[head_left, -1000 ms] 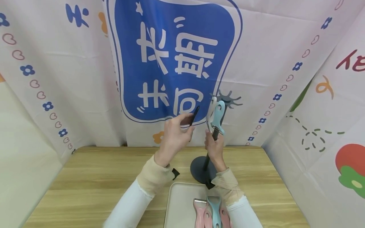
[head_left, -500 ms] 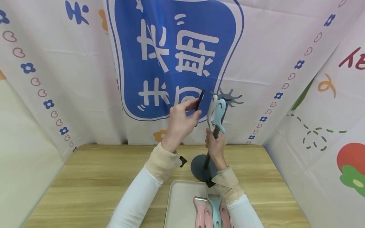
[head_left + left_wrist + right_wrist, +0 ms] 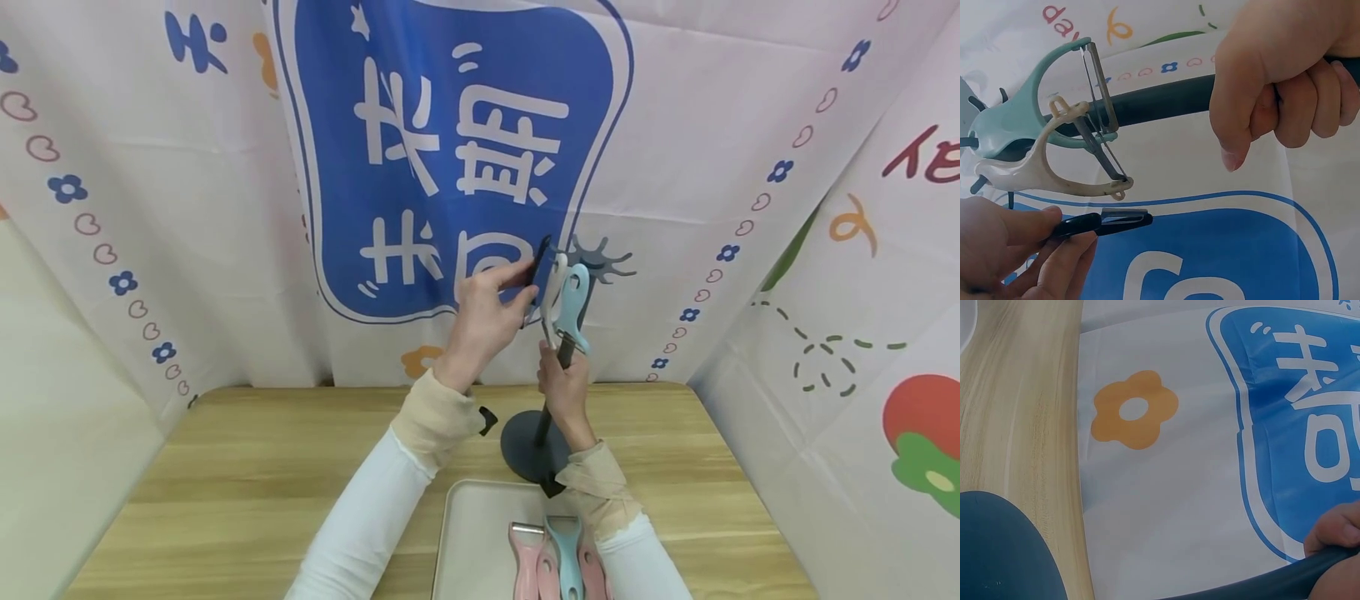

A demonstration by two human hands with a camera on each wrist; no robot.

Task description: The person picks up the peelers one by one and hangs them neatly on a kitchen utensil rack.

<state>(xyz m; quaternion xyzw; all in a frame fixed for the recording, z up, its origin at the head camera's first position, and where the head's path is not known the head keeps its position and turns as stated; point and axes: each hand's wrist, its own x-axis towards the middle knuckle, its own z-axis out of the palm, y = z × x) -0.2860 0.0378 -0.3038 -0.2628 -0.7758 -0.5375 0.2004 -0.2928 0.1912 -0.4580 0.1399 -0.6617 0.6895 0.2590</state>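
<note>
My left hand point(image 3: 483, 325) pinches a black peeler point(image 3: 1132, 224) between thumb and fingers, its handle toward the stand's hooked top. Around the dark pole point(image 3: 1166, 101) of an upright hook stand, my right hand point(image 3: 566, 390) is wrapped just below the hanging peelers. A light blue peeler point(image 3: 1013, 125) and a white peeler point(image 3: 1016, 174) hang from the stand's hooks point(image 3: 606, 265), blades down. In the head view the black peeler is close beside the white one on its left. Part of the black handle is hidden by my left fingers.
A round dark base point(image 3: 517, 446) carries the stand on the wooden table point(image 3: 247, 492). In front of it lies a cream tray point(image 3: 472, 533) with pink peelers point(image 3: 527, 562) and a blue peeler point(image 3: 567, 554). A printed cloth point(image 3: 697, 108) hangs behind.
My left hand has moved right and up with the black peeler, closer to the stand's hooks. The right hand keeps its grip on the pole in the same place.
</note>
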